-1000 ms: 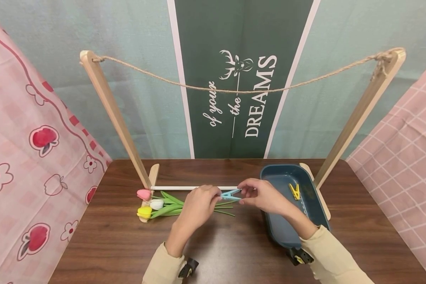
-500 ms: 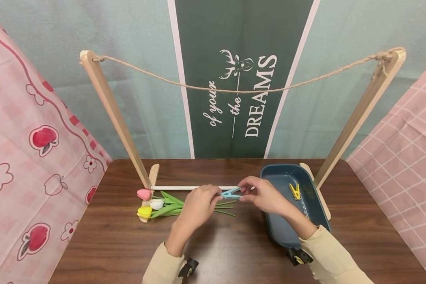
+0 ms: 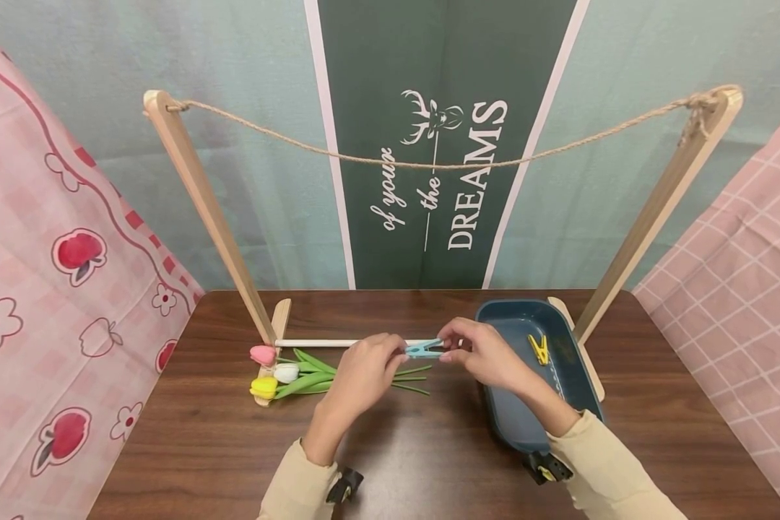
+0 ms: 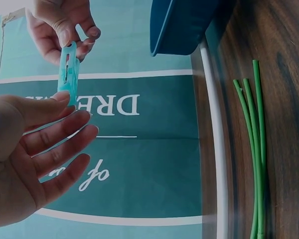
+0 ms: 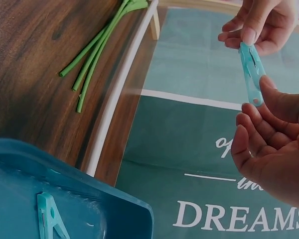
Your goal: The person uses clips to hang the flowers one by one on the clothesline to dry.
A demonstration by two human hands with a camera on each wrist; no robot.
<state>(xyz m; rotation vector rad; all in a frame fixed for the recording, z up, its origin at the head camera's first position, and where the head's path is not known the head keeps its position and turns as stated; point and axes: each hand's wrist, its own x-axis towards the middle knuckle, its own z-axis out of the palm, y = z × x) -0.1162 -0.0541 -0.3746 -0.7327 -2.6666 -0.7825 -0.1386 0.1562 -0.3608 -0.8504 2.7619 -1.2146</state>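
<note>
A light blue clothespin (image 3: 424,349) is held in the air between my two hands. My left hand (image 3: 364,368) pinches its left end between thumb and fingers. At the opposite end, my right hand (image 3: 484,354) grips the two spread legs with thumb and fingertips. The right wrist view shows the clothespin (image 5: 252,73) edge-on, my right thumb pressed on its near end. Below and left of it on the table lie artificial tulips: one pink (image 3: 263,355), one white (image 3: 286,373), one yellow (image 3: 263,388). My left hand hides part of their green stems (image 4: 256,149).
A dark blue tray (image 3: 499,426) under my right forearm holds a yellow clothespin (image 3: 538,350) and a light blue one (image 5: 50,216). A wooden frame has two posts (image 3: 208,209), a sagging rope (image 3: 422,167) across the top and a white rod (image 3: 318,344) low down.
Both hands and the light blue clothespin have shifted slightly toward the back of the table. The clothespin's legs at my right fingers look closer together. Tulips and tray stay in place.
</note>
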